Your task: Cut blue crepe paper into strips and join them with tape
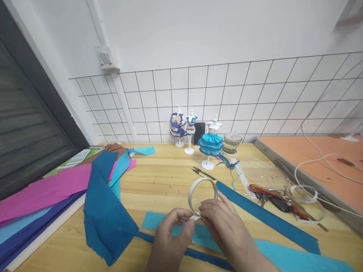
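In the head view my right hand is closed around the lower right side of a roll of tape, held upright above the table. My left hand pinches the tape's loose white end just below the roll, thumb against fingers. Beneath both hands lies a light blue crepe paper strip, partly covered by them. A narrow dark blue paper strip runs under my wrists. Behind the roll are yellow-and-black thread snips, and a wider dark blue strip slants off to the right.
Small dress stands stand at the back, the nearest with a blue ruffled paper skirt. A phone and a lidded glass bowl are beside them. Coloured crepe paper is piled left; keys and a cable lie right.
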The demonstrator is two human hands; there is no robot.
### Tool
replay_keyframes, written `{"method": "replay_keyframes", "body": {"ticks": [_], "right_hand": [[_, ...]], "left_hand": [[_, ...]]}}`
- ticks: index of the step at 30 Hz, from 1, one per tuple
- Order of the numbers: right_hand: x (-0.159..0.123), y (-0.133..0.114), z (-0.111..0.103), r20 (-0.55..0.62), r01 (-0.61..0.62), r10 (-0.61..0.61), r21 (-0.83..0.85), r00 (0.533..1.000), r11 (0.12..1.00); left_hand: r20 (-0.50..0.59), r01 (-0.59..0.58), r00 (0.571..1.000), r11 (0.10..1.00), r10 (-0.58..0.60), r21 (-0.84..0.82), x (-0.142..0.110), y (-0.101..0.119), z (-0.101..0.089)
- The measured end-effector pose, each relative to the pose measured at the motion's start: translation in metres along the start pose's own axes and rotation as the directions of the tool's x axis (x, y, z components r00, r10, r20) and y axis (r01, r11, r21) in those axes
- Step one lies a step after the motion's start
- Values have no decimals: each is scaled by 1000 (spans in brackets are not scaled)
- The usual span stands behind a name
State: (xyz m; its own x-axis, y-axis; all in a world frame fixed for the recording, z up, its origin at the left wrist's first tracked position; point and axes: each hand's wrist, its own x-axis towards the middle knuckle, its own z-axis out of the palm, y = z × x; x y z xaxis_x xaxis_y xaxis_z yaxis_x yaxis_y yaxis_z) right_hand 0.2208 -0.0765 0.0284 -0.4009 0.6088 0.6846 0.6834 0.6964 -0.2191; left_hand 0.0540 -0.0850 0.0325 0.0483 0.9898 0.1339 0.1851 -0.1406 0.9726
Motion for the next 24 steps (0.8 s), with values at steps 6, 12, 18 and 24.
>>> {"method": "replay_keyframes", "body": {"ticks": [6,12,18,24], "right_hand": [[-1,0,2,48,31,-33,41,998,999],[-2,5,4,44,15,-17,45,999,999],[2,1,2,58,-21,18,49,998,999],[2,-4,2,70,-52,46,83,996,995]], "left_hand": [[174,187,973,961,-153,-202,9,-2,-4],[57,143,989,986,-138,-86,4,-12,-10],[76,-573,781,663,620,482,-1,-11,-11],[127,-662,617,425,776,618,3,-3,-9]]}}
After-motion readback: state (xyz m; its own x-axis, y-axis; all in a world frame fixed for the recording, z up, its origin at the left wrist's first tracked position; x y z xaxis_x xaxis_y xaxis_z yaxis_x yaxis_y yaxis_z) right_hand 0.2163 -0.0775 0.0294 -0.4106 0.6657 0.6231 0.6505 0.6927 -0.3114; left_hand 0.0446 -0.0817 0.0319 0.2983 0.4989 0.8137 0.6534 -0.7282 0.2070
